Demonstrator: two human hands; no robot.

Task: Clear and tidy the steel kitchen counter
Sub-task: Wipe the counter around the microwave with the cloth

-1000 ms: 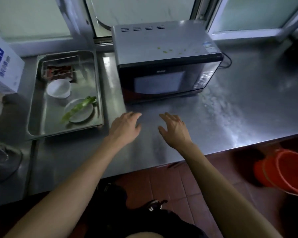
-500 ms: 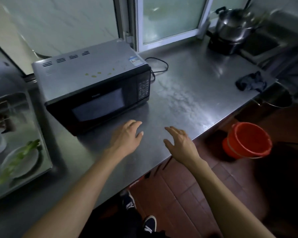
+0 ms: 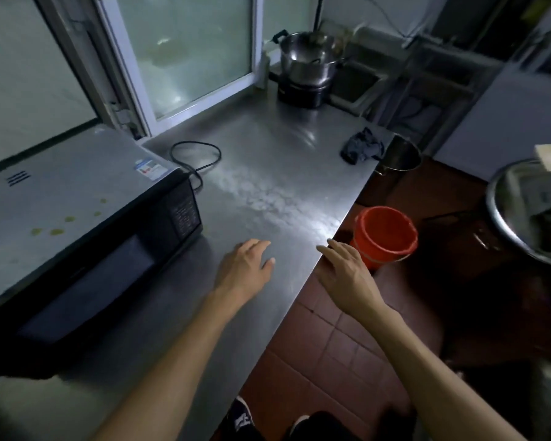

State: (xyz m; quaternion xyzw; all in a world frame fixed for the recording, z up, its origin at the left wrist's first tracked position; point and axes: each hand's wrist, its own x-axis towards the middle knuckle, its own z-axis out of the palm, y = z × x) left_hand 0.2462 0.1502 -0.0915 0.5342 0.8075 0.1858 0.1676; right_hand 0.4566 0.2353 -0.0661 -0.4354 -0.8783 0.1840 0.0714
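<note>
Head view has swung right: both hands, left hand [image 3: 244, 269] and right hand [image 3: 347, 275], hover empty, grip apart, over steel desk [image 3: 268, 160]; crumpled dark cloth [image 3: 361, 148] far right now visible, likely next pickup.

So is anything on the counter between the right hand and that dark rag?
Nothing visible: bare steel counter runs from the right hand up to the dark rag. The microwave sits off left.

A crumpled dark cloth [image 3: 361, 148] lies at the steel counter's [image 3: 268, 173] far corner.
</note>
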